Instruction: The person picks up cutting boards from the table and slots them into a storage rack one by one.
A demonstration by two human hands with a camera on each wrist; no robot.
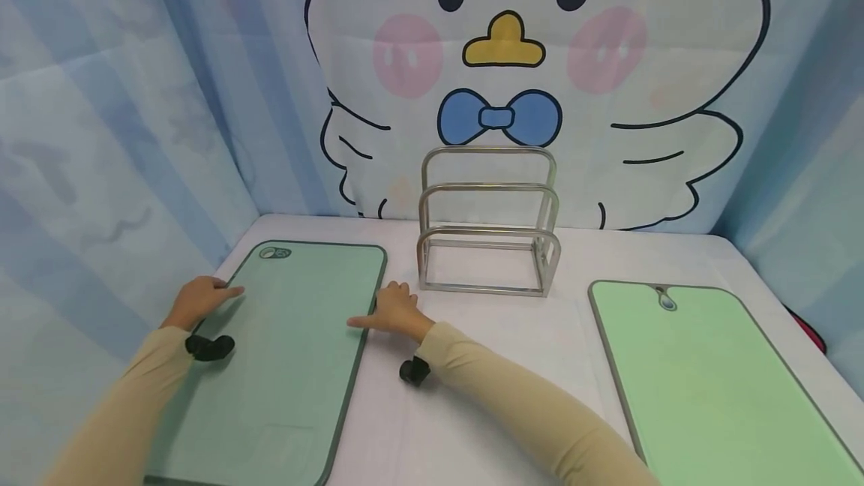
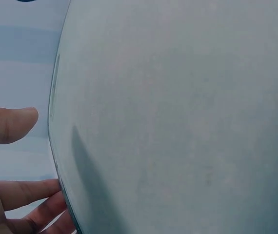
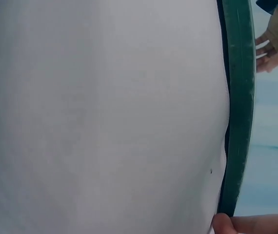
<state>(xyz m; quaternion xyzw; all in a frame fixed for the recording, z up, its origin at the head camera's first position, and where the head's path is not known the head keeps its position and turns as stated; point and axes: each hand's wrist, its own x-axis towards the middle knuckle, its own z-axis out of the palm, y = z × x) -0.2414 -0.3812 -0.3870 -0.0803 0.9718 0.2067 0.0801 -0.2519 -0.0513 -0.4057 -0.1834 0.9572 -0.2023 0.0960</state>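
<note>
A large blue-green cutting board [image 1: 290,381] with a dark rim and a small oval handle slot lies flat at the left of the table. My left hand [image 1: 197,301] is at its left edge; in the left wrist view the fingertips [image 2: 51,187] meet the rim while the thumb stands apart. At the right edge is my right hand [image 1: 397,313], thumb stretched over the board's top. The right wrist view has one fingertip [image 3: 224,224] against the lower side of the dark green rim [image 3: 240,97]. Neither hand grips the board between thumb and fingers.
A metal rack [image 1: 481,291] with several upright loops stands at the back middle of the white table [image 1: 513,381]. To the right lies a light green cutting board [image 1: 722,388] with a teardrop slot. A printed curtain [image 1: 499,193] hangs behind the table and at both sides.
</note>
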